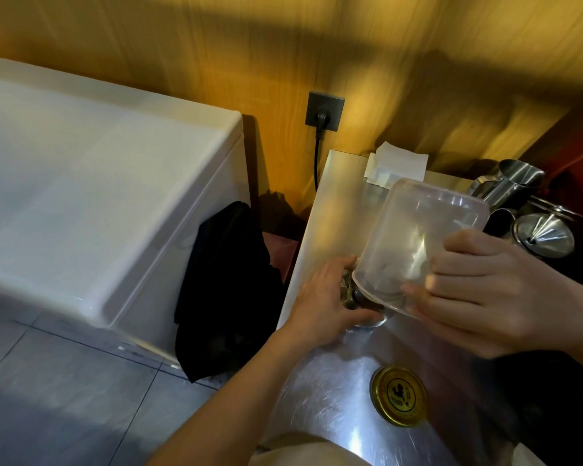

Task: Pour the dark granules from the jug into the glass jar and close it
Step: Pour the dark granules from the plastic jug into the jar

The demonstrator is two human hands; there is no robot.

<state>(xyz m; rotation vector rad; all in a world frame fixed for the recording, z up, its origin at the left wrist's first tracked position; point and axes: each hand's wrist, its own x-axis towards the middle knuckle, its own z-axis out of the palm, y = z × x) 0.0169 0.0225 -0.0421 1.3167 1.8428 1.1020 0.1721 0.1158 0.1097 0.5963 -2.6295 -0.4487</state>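
- Nearest the viewer, the gold lid point(399, 395) lies loose on the steel counter point(330, 398), on the near side of the glass jar, so closing is not yet done.
- Beyond the lid, the glass jar point(357, 297) stands on the counter; the left hand point(320, 297) wraps around its left side and steadies it, forearm reaching in from the lower left.
- The pouring step looks close to its end: the clear plastic jug point(421, 237) is tipped steeply over the jar, its mouth at the jar's rim, and appears almost empty; dark granules point(354, 295) show inside the jar.
- The right hand point(485, 290) grips the jug from the jar's right side, fingers point(451, 267) spread over its wall.
- Next, by my judgement: set the jug aside, fetch the lid and screw it on while the jar is held.
- Farther behind the jar stand metal pitchers point(515, 179) and folded paper napkins point(398, 163).
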